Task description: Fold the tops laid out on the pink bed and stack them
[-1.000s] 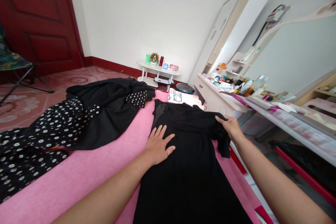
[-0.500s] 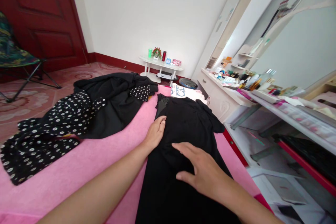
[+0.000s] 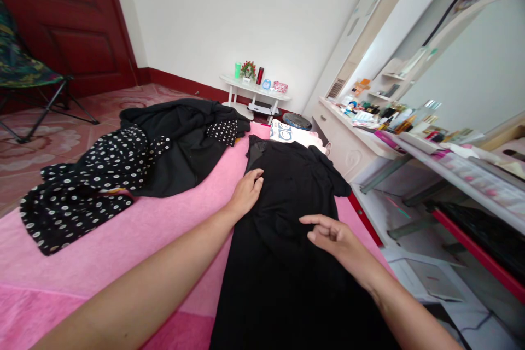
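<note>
A long black short-sleeved garment, seemingly a dress point(image 3: 283, 279), lies spread on the pink bed cover point(image 3: 192, 224), its sleeves toward the far end. At the dress's left edge, my left hand point(image 3: 247, 192) rests with its fingers bent together on the cloth; the fingertips are partly hidden. Over the right half of the dress is my right hand point(image 3: 334, 235), its index finger stretched, thumb apart and other fingers curled, with nothing in it. Small wrinkles show in the cloth between my hands.
Left on the bed lie a black garment point(image 3: 180, 169) and a white-dotted black garment point(image 3: 110, 164). Folded light clothes point(image 3: 291, 133) sit beyond the dress. A cluttered dressing table point(image 3: 344, 139) stands right, a small white table point(image 3: 254, 86) at the wall, a folding chair point(image 3: 28, 79) far left.
My right hand has moved right over the dress, and its fingers have curled more. My left hand stays at the left edge. The view has shifted slightly.
</note>
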`<state>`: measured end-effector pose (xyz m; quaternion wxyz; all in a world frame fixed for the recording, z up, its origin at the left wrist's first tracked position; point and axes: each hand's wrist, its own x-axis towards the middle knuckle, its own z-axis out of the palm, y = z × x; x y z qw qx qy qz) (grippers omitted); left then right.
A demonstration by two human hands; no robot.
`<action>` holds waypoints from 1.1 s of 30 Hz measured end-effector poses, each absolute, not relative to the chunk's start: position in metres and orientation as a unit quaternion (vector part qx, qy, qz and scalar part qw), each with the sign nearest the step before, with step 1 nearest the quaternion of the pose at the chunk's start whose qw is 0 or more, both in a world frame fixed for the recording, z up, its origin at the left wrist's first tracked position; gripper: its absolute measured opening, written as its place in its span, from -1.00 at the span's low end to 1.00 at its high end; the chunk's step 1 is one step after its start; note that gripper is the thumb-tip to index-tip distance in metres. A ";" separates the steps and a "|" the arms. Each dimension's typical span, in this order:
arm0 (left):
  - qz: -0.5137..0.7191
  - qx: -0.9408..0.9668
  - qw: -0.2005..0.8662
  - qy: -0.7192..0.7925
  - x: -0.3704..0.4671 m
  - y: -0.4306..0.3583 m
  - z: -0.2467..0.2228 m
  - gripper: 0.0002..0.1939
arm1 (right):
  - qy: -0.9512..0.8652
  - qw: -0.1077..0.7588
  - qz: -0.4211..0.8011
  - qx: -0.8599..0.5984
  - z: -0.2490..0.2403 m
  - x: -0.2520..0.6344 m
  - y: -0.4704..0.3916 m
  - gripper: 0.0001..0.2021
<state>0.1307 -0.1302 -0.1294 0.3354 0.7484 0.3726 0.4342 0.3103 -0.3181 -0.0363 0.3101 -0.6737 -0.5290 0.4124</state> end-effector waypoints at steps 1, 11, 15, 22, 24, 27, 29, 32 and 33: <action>0.435 0.749 0.333 0.372 0.130 -0.130 -0.129 -0.68 | -0.489 0.346 0.444 -0.667 -0.026 0.303 -0.321 -0.66; 0.442 0.748 0.328 0.371 0.130 -0.130 -0.127 -0.70 | -0.491 0.320 0.557 -0.589 -0.036 0.278 -0.345 -0.79; 0.440 0.751 0.331 0.365 0.131 -0.129 -0.130 -0.70 | -0.695 0.205 0.305 -0.618 -0.044 0.290 -0.333 -0.48; 0.426 0.785 0.283 0.349 0.131 -0.129 -0.133 -0.69 | -0.774 0.113 0.285 -0.554 -0.034 0.289 -0.321 -0.43; 0.410 0.799 0.265 0.352 0.132 -0.129 -0.134 -0.67 | -0.745 0.177 0.310 -0.563 -0.035 0.297 -0.304 -0.64; 0.379 0.812 0.245 0.371 0.134 -0.132 -0.133 -0.63 | -0.671 0.294 0.273 -0.623 -0.051 0.320 -0.263 -0.77; 0.360 0.817 0.230 0.387 0.135 -0.134 -0.131 -0.61 | -0.612 0.359 0.221 -0.669 -0.070 0.338 -0.231 -0.72; 0.328 0.826 0.206 0.409 0.139 -0.131 -0.123 -0.57 | -0.542 0.401 0.180 -0.716 -0.103 0.360 -0.191 -0.65; 0.312 0.827 0.203 0.421 0.141 -0.126 -0.120 -0.55 | -0.530 0.405 0.173 -0.725 -0.113 0.365 -0.181 -0.66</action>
